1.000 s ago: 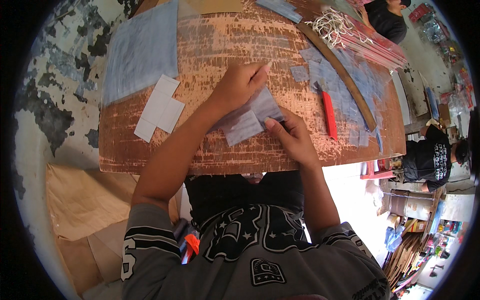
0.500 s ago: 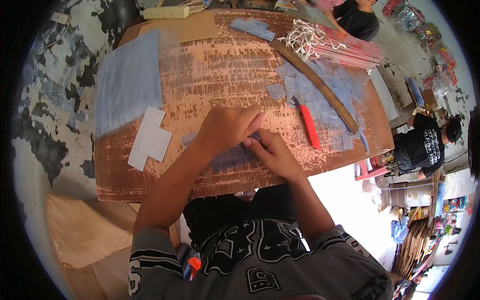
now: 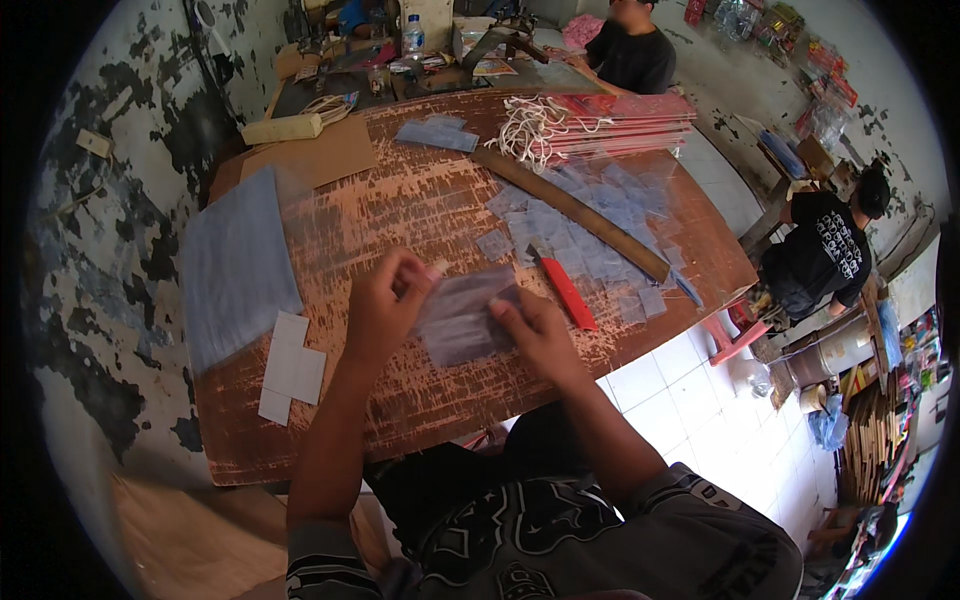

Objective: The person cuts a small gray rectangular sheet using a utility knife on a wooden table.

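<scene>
While the wall (image 3: 90, 240) at the far left is showing grey plaster flaking off in dark patches, a large blue-grey sheet (image 3: 235, 265) is lying on the left end of the table (image 3: 400, 220), with white cards (image 3: 292, 368) overlapping just below it near the front edge. Brown cardboard (image 3: 320, 160) and a pale block (image 3: 282, 128) are sitting at the back left corner. Toward the middle, the left hand (image 3: 385, 315) is curling its fingers around the left edge of a clear bag (image 3: 462, 315), thumb on top, while the right hand (image 3: 535, 335) is pinching the bag's right side; the bag is hanging just above the table's front half, looking thin, glossy and grey-tinted, with the worn wood showing through it. Just right of the hands a red cutter (image 3: 568, 292) is lying on the table, and beyond it a long wooden ruler (image 3: 575, 215) is running diagonally across a scatter of small clear bags (image 3: 600, 230). Further back, a small stack of bags (image 3: 435, 135) is resting near white cords (image 3: 530, 130) piled on red strips (image 3: 630, 115). The tabletop is looking scratched, its reddish coat wearing pale. At the right, white floor tiles (image 3: 700, 390) are spreading out, one person (image 3: 630, 50) is sitting behind the table and another person (image 3: 825, 250) in black is crouching by stacked goods.
</scene>
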Action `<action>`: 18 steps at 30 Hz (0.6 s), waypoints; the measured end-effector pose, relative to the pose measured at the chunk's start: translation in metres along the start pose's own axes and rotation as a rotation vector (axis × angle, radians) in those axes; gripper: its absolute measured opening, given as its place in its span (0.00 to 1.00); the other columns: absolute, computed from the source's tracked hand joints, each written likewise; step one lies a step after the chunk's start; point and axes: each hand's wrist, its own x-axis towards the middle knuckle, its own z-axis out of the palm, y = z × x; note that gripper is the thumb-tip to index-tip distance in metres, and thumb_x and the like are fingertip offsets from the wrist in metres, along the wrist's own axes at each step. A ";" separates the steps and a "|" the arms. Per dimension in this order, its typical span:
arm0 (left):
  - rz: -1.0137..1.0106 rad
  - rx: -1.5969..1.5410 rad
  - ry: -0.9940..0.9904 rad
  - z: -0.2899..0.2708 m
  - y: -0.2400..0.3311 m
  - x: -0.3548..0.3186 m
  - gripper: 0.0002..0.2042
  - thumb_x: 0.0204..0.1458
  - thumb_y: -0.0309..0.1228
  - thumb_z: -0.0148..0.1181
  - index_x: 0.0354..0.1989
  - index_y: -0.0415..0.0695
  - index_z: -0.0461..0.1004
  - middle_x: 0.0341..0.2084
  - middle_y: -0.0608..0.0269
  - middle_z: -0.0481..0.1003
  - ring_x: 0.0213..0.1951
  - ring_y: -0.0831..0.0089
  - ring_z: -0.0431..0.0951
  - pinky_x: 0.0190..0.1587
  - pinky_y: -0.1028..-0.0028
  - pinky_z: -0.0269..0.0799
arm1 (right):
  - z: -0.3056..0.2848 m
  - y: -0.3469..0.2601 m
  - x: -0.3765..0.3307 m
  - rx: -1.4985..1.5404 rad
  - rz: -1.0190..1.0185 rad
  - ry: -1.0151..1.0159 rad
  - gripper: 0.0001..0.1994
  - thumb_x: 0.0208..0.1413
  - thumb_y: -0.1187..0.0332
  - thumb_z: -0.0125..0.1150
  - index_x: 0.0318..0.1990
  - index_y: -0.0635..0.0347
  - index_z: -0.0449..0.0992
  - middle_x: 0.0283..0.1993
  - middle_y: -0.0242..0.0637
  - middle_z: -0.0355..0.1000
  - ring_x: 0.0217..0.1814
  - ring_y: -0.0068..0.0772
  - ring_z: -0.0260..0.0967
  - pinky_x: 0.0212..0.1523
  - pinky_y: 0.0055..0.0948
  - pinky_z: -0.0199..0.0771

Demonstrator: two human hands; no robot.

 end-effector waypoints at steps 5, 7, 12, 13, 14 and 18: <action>-0.372 -0.587 -0.059 -0.006 -0.012 0.002 0.19 0.66 0.43 0.57 0.52 0.38 0.69 0.40 0.56 0.78 0.42 0.71 0.78 0.45 0.71 0.77 | -0.015 -0.012 0.009 0.157 -0.101 0.258 0.15 0.72 0.59 0.55 0.48 0.65 0.74 0.38 0.27 0.75 0.39 0.16 0.69 0.40 0.22 0.69; -0.562 -0.690 -0.259 0.001 -0.002 0.002 0.20 0.68 0.45 0.53 0.52 0.38 0.70 0.40 0.58 0.77 0.44 0.74 0.77 0.47 0.70 0.78 | -0.020 -0.014 0.006 0.151 -0.096 0.297 0.15 0.72 0.58 0.55 0.47 0.62 0.75 0.37 0.24 0.74 0.37 0.13 0.67 0.36 0.19 0.68; -0.398 -0.683 -0.335 0.024 0.032 -0.007 0.21 0.69 0.48 0.51 0.48 0.38 0.74 0.39 0.64 0.78 0.40 0.77 0.78 0.43 0.73 0.76 | -0.014 -0.027 0.001 0.133 -0.173 0.324 0.14 0.73 0.58 0.53 0.44 0.61 0.74 0.37 0.25 0.74 0.37 0.12 0.66 0.37 0.17 0.68; -0.407 -0.646 -0.319 0.025 0.037 -0.008 0.21 0.69 0.48 0.51 0.49 0.39 0.74 0.40 0.64 0.78 0.41 0.76 0.78 0.44 0.72 0.75 | -0.013 -0.027 0.000 0.155 -0.177 0.307 0.15 0.73 0.58 0.53 0.45 0.62 0.74 0.38 0.26 0.74 0.37 0.13 0.67 0.38 0.17 0.68; -0.416 -0.609 -0.304 0.026 0.039 -0.010 0.22 0.69 0.49 0.51 0.50 0.39 0.74 0.41 0.65 0.78 0.43 0.76 0.78 0.45 0.71 0.74 | -0.010 -0.028 -0.001 0.178 -0.181 0.291 0.15 0.73 0.58 0.53 0.46 0.63 0.74 0.39 0.27 0.74 0.38 0.13 0.67 0.38 0.17 0.69; -0.473 -0.589 -0.205 0.033 0.047 -0.023 0.21 0.68 0.49 0.53 0.46 0.39 0.73 0.34 0.66 0.76 0.33 0.79 0.75 0.36 0.75 0.72 | 0.001 -0.035 -0.007 0.158 -0.227 0.292 0.15 0.73 0.59 0.52 0.50 0.65 0.73 0.42 0.29 0.74 0.41 0.15 0.67 0.42 0.19 0.70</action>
